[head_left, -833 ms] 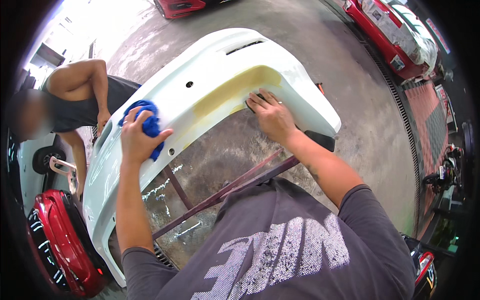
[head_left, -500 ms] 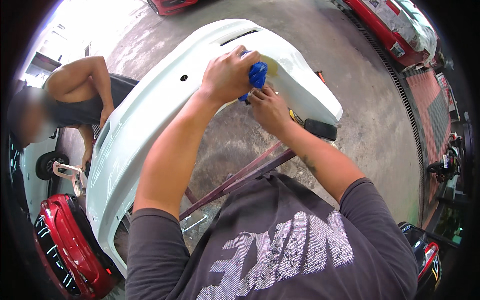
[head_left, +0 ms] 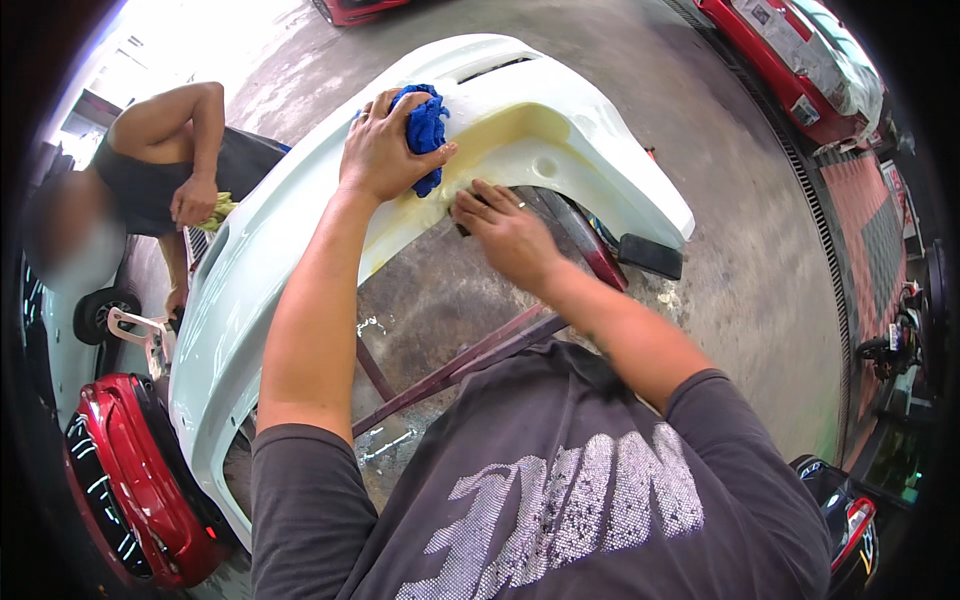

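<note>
A white car bumper (head_left: pixel 290 215) curves across the scene, with a yellowish patch (head_left: pixel 510 125) along its wheel-arch side. My left hand (head_left: pixel 385 155) is closed round a crumpled blue cloth (head_left: pixel 428 135), which rests against the bumper's upper face. Lower and to the right, my right hand (head_left: pixel 508 228) presses its fingers on the inner edge of the arch. A small dark piece (head_left: pixel 462 228) shows under those fingertips; most of it is covered, so its kind is unclear.
Dark red metal stand bars (head_left: pixel 470 360) run beneath the bumper, ending at a black pad (head_left: pixel 650 256). At left a crouching co-worker (head_left: pixel 150 180) holds a yellow-green cloth (head_left: pixel 218 210) beside the bumper. Red cars (head_left: pixel 140 480) and a floor drain grate (head_left: pixel 790 150) lie around.
My left hand has moved left with the blue cloth, uncovering the yellowish patch. My right hand has shifted left and down along the arch edge. A yellow-green cloth now shows in the co-worker's hand.
</note>
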Tool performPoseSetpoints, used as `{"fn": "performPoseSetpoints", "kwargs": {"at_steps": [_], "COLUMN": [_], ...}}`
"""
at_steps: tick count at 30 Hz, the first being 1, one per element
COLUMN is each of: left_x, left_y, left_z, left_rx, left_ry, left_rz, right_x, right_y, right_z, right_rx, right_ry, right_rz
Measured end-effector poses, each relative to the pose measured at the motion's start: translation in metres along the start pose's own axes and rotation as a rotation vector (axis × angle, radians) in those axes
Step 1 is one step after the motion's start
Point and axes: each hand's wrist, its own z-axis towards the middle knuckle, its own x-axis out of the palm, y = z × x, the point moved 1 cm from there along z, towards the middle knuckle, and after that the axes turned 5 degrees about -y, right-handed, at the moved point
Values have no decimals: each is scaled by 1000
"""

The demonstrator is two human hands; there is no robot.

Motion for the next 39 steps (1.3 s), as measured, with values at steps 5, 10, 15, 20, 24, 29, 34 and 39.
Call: {"fn": "performPoseSetpoints", "kwargs": {"at_steps": [5, 10, 15, 20, 24, 29, 34, 39], "left_x": [-2, -5, -2, -2, 3, -3, -1, -2], "left_y": [-3, -1, -1, 2, 4, 1, 4, 3], "left_z": [-2, 1, -3, -3, -8, 2, -2, 1], "left_rx": [-45, -29, -39, -25, -10, -43, -35, -50], "left_ry": [23, 2, -8, -11, -79, 4, -26, -12], "left_rz": [28, 19, 8, -5, 42, 2, 24, 2], "right_x": [-32, -5, -25, 2, -41, 10, -29, 4], "right_y": [-46, -15, -52, -8, -61, -23, -74, -1], "right_z": [-5, 3, -3, 8, 3, 3, 13, 12], "right_rx": [131, -82, 37, -60, 45, -126, -121, -121], "right_ry": [115, 135, 190, 137, 263, 146, 218, 40], "right_rz": [-162, -123, -239, -42, -227, -115, -138, -13]}}
